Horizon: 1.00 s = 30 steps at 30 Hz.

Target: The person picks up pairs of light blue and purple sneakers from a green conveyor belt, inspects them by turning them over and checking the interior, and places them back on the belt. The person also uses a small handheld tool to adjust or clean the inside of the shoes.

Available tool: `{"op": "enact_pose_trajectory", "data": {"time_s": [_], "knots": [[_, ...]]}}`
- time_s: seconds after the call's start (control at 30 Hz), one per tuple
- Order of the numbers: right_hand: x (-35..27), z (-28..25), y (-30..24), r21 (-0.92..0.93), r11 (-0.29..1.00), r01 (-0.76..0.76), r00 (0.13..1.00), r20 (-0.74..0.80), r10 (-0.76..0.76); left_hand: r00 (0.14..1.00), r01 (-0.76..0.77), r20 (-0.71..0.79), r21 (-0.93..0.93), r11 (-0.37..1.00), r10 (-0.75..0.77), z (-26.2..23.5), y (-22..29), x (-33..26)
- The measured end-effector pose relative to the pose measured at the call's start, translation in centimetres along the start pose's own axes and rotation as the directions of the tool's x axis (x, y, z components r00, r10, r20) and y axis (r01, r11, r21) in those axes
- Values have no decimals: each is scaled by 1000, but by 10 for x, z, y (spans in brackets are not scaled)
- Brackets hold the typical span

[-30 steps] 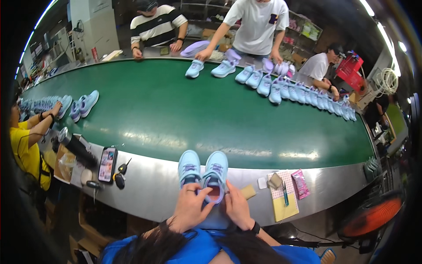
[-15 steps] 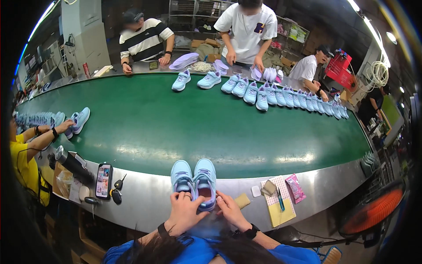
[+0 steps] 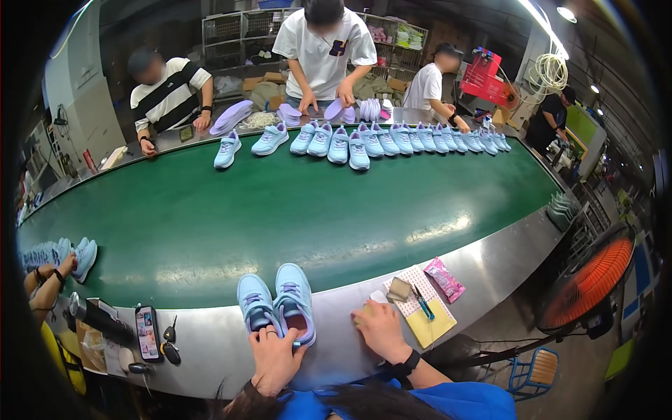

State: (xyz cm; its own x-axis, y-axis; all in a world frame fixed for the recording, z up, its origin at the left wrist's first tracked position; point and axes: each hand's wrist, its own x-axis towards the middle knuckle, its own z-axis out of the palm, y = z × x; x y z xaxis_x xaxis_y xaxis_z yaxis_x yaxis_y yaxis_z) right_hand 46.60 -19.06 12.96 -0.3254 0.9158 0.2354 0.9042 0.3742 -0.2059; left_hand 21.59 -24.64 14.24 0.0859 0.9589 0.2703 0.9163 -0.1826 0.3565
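Two light-blue sneakers with lilac laces and linings, a left one and a right one, stand side by side, toes on the green belt's near edge. My left hand is closed at their heels, fingers at the left sneaker's collar and thumb by the right one's heel. Right of them, my right hand is closed over a small yellowish-tan block on the metal ledge. Most of that block is hidden under the fingers. A white square piece lies just beyond.
On the ledge are a notepad with a teal cutter, a pink packet, a phone, keys and a dark tumbler. A sneaker row lines the belt's far side, by several co-workers. A fan stands right.
My right hand has left the right sneaker's heel and moved right onto the tan block. My left hand stays at the heels. The whole view has swung to the right.
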Motion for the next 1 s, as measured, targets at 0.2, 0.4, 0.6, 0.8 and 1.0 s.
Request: {"op": "enact_pose_trajectory", "data": {"time_s": [0.2,0.4,0.6,0.8,1.0], "knots": [[6,-18,18,-74,985,-157,976,-161,144,999,5,-40,-19,1000,-5,-3,0,-4],[9,-36,73,-163,914,-371,908,-272,319,997,-18,-69,-32,999,16,-2,2,-2],[1,-54,142,21,895,-446,864,-250,436,997,-20,-69,-33,999,18,-1,4,2],[-1,-45,147,157,911,-381,877,-250,410,998,-17,-58,-30,999,15,1,4,3],[5,-25,136,114,916,-385,893,-205,401,998,-7,-62,39,999,9,3,1,3]]}}
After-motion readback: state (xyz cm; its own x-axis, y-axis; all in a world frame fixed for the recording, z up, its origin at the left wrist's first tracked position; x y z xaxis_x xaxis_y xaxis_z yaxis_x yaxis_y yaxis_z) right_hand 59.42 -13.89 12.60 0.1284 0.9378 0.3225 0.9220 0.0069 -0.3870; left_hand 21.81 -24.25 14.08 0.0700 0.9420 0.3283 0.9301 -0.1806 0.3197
